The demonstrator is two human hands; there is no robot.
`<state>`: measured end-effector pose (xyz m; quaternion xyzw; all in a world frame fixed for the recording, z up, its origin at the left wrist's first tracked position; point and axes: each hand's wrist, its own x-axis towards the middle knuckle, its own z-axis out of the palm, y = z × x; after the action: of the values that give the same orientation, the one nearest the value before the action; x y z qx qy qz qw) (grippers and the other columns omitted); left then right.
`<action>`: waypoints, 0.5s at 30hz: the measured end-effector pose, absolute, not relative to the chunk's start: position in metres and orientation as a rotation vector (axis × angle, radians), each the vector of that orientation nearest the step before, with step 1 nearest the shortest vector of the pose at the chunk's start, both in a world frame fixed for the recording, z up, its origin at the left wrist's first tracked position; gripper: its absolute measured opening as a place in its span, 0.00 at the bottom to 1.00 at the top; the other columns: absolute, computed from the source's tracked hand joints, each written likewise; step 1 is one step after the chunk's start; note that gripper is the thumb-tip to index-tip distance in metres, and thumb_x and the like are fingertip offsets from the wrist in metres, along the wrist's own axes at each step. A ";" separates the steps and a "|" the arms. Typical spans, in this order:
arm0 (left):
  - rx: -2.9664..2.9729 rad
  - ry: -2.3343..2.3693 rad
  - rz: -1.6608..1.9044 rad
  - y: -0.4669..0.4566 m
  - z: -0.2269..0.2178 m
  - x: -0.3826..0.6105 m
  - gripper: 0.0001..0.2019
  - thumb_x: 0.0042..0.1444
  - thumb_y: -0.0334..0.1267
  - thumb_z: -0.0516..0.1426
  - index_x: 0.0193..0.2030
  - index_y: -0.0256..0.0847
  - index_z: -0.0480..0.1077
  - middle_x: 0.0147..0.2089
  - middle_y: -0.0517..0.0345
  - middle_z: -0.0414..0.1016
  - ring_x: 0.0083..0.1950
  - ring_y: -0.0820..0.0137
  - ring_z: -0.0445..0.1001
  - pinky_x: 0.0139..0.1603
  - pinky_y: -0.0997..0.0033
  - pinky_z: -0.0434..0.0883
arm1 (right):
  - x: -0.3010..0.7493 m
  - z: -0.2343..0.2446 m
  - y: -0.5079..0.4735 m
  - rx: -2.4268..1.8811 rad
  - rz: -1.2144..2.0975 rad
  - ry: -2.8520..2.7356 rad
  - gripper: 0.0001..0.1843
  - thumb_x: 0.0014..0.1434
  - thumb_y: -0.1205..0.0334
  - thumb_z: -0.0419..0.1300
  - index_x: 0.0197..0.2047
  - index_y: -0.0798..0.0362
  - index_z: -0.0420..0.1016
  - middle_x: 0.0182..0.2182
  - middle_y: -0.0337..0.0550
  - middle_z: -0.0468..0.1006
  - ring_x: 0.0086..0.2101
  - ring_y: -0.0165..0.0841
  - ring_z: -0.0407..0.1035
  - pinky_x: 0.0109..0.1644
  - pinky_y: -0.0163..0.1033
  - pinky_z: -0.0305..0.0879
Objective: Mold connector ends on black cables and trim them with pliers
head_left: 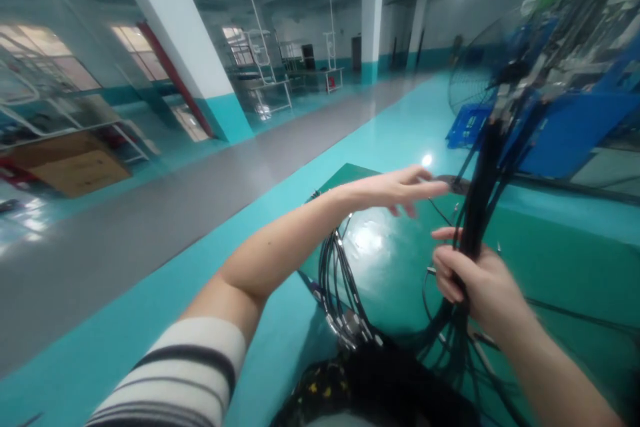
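Note:
My right hand point(473, 277) is closed around a thick bundle of black cables point(487, 167) that rises up and to the right toward a rack. My left hand point(405, 188) is stretched out over the green table point(560, 260), fingers open and extended, holding nothing, just left of the bundle. Below the left forearm, more black cables with metal connector ends point(345, 293) hang over the table's near edge. The lower ends of the bundle spread out in front of me.
A blue machine or rack point(575, 127) with hanging cables stands at right, with a blue crate point(467, 127) and a round wire fan guard point(480, 60) behind. To the left are a grey aisle, white pillars point(175, 33), cardboard boxes point(75, 167) and metal frames.

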<state>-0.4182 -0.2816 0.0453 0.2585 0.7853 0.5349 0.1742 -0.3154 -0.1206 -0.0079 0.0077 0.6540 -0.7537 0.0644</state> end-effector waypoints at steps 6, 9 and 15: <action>-0.433 2.765 1.061 -0.367 -0.071 -0.433 0.27 0.28 0.42 0.67 0.37 0.36 0.64 0.46 0.34 0.69 0.58 0.42 0.59 0.49 0.57 0.62 | -0.335 -0.032 -0.098 0.106 -2.176 1.815 0.16 0.47 0.57 0.62 0.37 0.51 0.61 0.13 0.24 0.52 0.10 0.19 0.46 0.14 0.28 0.44; -0.539 2.744 1.031 -0.372 -0.109 -0.429 0.26 0.27 0.37 0.67 0.35 0.37 0.63 0.47 0.33 0.68 0.57 0.41 0.59 0.51 0.53 0.60 | -0.351 -0.040 -0.107 0.084 -2.152 1.737 0.15 0.47 0.58 0.62 0.35 0.52 0.61 0.13 0.24 0.52 0.11 0.19 0.46 0.14 0.27 0.43; -0.593 2.674 1.216 -0.370 -0.132 -0.439 0.20 0.31 0.24 0.63 0.33 0.38 0.61 0.45 0.37 0.69 0.56 0.46 0.62 0.50 0.58 0.61 | -0.352 0.003 -0.115 0.033 -2.133 1.751 0.11 0.49 0.57 0.61 0.28 0.51 0.61 0.13 0.24 0.49 0.11 0.18 0.42 0.13 0.27 0.41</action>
<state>-0.4387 -0.3696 -0.1322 -0.1975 0.8899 0.4047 0.0724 -0.3519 -0.1154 0.0025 0.0118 0.6230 -0.7589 0.1894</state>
